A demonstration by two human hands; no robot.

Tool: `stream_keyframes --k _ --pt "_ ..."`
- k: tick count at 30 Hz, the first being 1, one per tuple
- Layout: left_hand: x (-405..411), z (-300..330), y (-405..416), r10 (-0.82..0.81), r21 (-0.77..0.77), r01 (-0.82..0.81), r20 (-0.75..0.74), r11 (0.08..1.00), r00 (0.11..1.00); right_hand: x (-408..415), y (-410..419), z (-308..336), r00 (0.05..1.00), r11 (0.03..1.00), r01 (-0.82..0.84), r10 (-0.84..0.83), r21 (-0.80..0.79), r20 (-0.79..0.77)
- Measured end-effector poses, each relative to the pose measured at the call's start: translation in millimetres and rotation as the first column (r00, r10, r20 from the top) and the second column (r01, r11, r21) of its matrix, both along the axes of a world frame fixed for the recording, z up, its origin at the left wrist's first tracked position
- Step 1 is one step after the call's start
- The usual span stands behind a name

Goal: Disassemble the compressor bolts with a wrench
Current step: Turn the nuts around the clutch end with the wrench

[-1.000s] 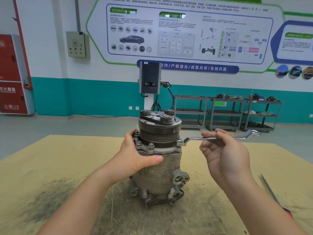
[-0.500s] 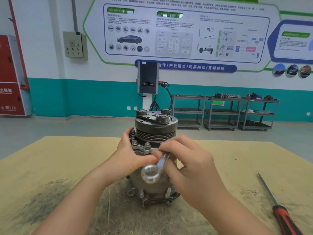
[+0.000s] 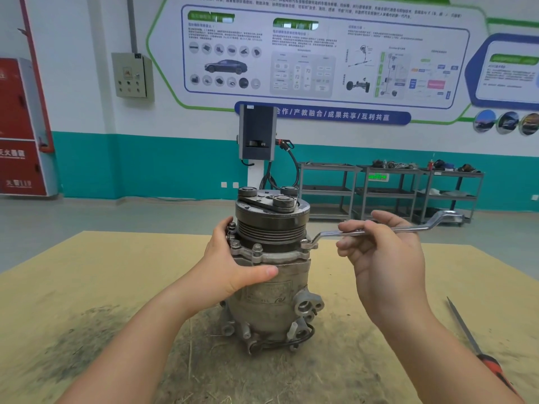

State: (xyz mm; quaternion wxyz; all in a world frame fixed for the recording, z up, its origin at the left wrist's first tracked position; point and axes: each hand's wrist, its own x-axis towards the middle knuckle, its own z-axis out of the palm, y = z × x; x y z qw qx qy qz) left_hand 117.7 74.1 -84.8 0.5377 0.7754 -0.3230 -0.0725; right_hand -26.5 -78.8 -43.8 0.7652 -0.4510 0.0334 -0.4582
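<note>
A grey metal compressor [image 3: 274, 290] stands upright on the tan table [image 3: 87, 287], pulley end up. Several bolts [image 3: 257, 248] ring its flange. My left hand [image 3: 230, 263] grips the left side of the body just under the flange, thumb across the front. A silver ring wrench [image 3: 376, 231] points out to the right, its near ring seated on the bolt at the flange's right side [image 3: 308, 244]. My right hand [image 3: 382, 258] holds the wrench shaft at its middle with curled fingers.
A screwdriver [image 3: 478, 351] with a red and black handle lies on the table at the right. Dark grit and straw stain the table around the compressor. Behind are metal shelf carts [image 3: 388, 193], a charger post [image 3: 258, 138] and a red cabinet [image 3: 20, 126].
Half a second ago the wrench was swung toward me in front of the compressor; now it points right again, ring on the right-hand flange bolt. My left hand kept its grip.
</note>
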Motion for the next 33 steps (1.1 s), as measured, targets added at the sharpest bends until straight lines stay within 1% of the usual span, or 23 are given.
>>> stream_keyframes --k 3,5,6,7,8,9,10,12,13,14,15,16,17,18,19,20,22,24,26,27,29,31,33 --pt "0.1 -0.1 0.4 0.001 -0.007 -0.001 0.0 1.0 1.0 4.1 -8.1 -4.1 0.998 0.987 -0.061 0.064 0.147 -0.011" --pt "-0.9 0.6 0.1 -0.009 -0.007 0.009 -0.003 1.0 1.0 6.8 -8.0 -10.6 0.999 0.981 -0.053 0.052 0.188 0.012" --pt "-1.1 0.7 -0.1 -0.01 -0.006 0.01 0.0 1.0 1.0 8.1 -4.2 -15.3 0.999 0.99 -0.007 0.001 0.143 0.038" --pt "-0.9 0.6 -0.1 -0.007 -0.005 0.007 0.002 1.0 1.0 8.9 1.3 -21.1 0.994 0.996 0.077 -0.08 0.045 0.076" --pt "-0.3 0.2 -0.3 -0.003 -0.005 0.003 0.003 1.0 1.0 9.5 7.0 -27.1 0.975 0.976 0.193 -0.179 -0.097 0.133" --pt "0.1 0.0 -0.5 0.0 -0.003 0.0 0.004 1.0 1.0 10.1 11.7 -33.4 0.942 0.912 0.315 -0.266 -0.262 0.206" --pt "0.6 -0.5 -0.4 0.001 0.002 -0.001 0.006 1.0 1.0 10.3 15.9 -38.3 0.908 0.809 0.407 -0.311 -0.424 0.279" --pt "0.7 -1.3 -0.3 0.001 -0.001 -0.001 0.01 1.0 1.0 10.4 21.2 -45.7 0.888 0.565 0.46 -0.291 -0.685 0.356" --pt "0.5 -1.5 -0.1 -0.003 -0.013 0.003 0.013 1.0 1.0 10.8 22.9 -48.6 0.89 0.456 0.454 -0.274 -0.766 0.364" --pt "-0.2 -1.2 -0.8 -0.011 -0.028 0.011 0.016 1.0 1.0 10.9 24.4 -50.3 0.893 0.37 0.443 -0.262 -0.817 0.366" --pt "-1.1 -0.7 -1.5 -0.016 -0.041 0.017 0.019 0.999 1.0 11.2 26.2 -50.9 0.897 0.313 0.429 -0.26 -0.847 0.358" --pt "-0.8 -0.8 -2.0 -0.013 -0.054 0.014 0.02 0.998 1.0 10.9 28.4 -49.7 0.899 0.282 0.417 -0.267 -0.864 0.347" --pt "-0.1 -0.9 -2.2 -0.006 -0.057 0.007 0.017 0.998 1.0 9.9 29.9 -47.9 0.9 0.274 0.41 -0.275 -0.87 0.338" --pt "0.4 -1.0 -2.3 0.0 -0.051 0.0 0.014 0.999 1.0 8.8 30.8 -44.9 0.899 0.287 0.413 -0.282 -0.864 0.336" --pt "0.3 -0.7 -2.3 0.002 -0.039 -0.002 0.012 0.999 1.0 6.8 31.0 -40.7 0.898 0.325 0.419 -0.287 -0.848 0.333" --pt "0.1 -0.7 -1.8 -0.001 -0.027 0.002 0.012 1.0 1.0 4.7 30.9 -34.8 0.898 0.392 0.426 -0.295 -0.815 0.327" --pt "-0.4 -0.5 -0.1 -0.004 -0.009 0.004 0.011 1.0 1.0 0.6 29.1 -22.9 0.907 0.591 0.418 -0.303 -0.689 0.291" --pt "-0.6 0.2 0.1 0.0 0.002 0.0 0.009 1.0 1.0 -2.6 25.2 -12.7 0.937 0.787 0.349 -0.28 -0.508 0.209" --pt "-0.8 0.9 -0.5 0.0 0.005 -0.001 0.011 1.0 1.0 -3.9 18.7 -6.4 0.971 0.915 0.235 -0.211 -0.327 0.109" --pt "-1.0 1.1 -0.5 0.004 0.012 -0.004 0.012 1.0 1.0 -3.6 14.8 -4.9 0.983 0.953 0.18 -0.168 -0.245 0.07" --pt "-1.2 1.1 -0.4 0.004 0.018 -0.004 0.01 1.0 1.0 -2.0 8.3 -3.4 0.996 0.993 0.085 -0.083 -0.08 0.037" --pt "-1.5 1.1 0.1 0.003 0.015 -0.003 0.014 1.0 1.0 1.3 4.4 -3.8 0.999 0.997 0.013 -0.017 0.072 0.043" --pt "-1.9 1.3 0.3 0.004 0.017 -0.004 0.016 1.0 1.0 4.0 1.5 -5.6 0.998 0.983 -0.039 0.031 0.179 0.048"
